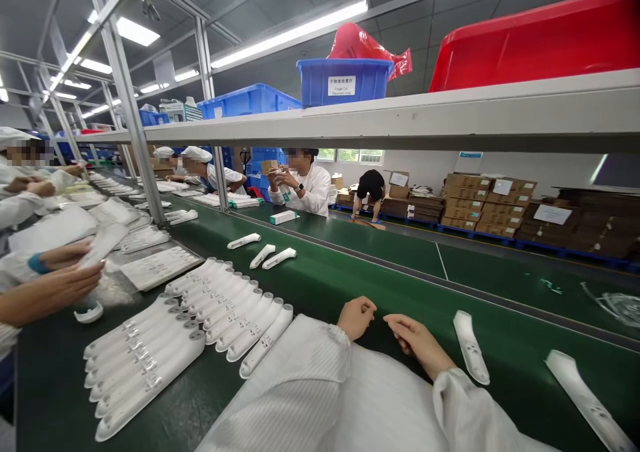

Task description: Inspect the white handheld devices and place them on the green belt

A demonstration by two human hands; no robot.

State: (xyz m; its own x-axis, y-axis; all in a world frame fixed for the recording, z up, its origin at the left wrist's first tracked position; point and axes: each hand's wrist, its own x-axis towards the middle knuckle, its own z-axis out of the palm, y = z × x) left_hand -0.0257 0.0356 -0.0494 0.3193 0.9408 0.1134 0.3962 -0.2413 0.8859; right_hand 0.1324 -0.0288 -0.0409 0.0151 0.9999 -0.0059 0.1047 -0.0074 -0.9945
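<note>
My left hand (357, 317) is closed, its fingers curled in, over the near edge of the green belt (345, 272). Beside it, a small gap away, my right hand (420, 344) has its fingers drawn together in a pinch. Whatever either hand holds, if anything, is too small to make out. A white curved plastic handle-like part (471, 347) lies on the belt just right of my right hand. Another such part (590, 399) rests farther right. Left of my sleeves, rows of similar white parts (145, 365) lie side by side on the dark green table.
At the left, a co-worker's hands (65, 275) hold a white sheet-like piece. Three white parts (265, 257) sit farther up the belt. Overhead runs a white shelf (400, 115) with a blue bin (345, 82) and a red bin (540, 39). Cardboard boxes (465, 202) stand behind.
</note>
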